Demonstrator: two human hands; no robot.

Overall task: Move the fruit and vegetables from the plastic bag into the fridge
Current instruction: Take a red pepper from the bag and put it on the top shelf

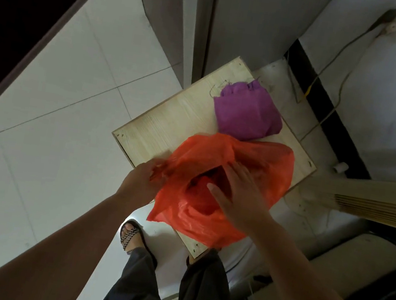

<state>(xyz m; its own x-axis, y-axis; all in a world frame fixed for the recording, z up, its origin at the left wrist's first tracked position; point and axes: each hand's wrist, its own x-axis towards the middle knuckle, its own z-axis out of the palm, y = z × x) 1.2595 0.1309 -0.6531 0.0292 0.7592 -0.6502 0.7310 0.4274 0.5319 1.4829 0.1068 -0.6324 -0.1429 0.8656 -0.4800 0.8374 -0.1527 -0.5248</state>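
Gaping orange bag (224, 187) beneath right grip (239, 195)

One head-worn view looks steeply down from close above the tabletop (169, 124), facing the fridge (250, 23) at 12 o'clock. Both forearms enter from 6 o'clock; floor (40, 125) fills 9 o'clock.

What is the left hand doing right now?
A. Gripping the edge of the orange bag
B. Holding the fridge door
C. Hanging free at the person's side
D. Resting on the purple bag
A: the left hand pinches the bunched edge of the orange bag, while the right hand is at its opening.
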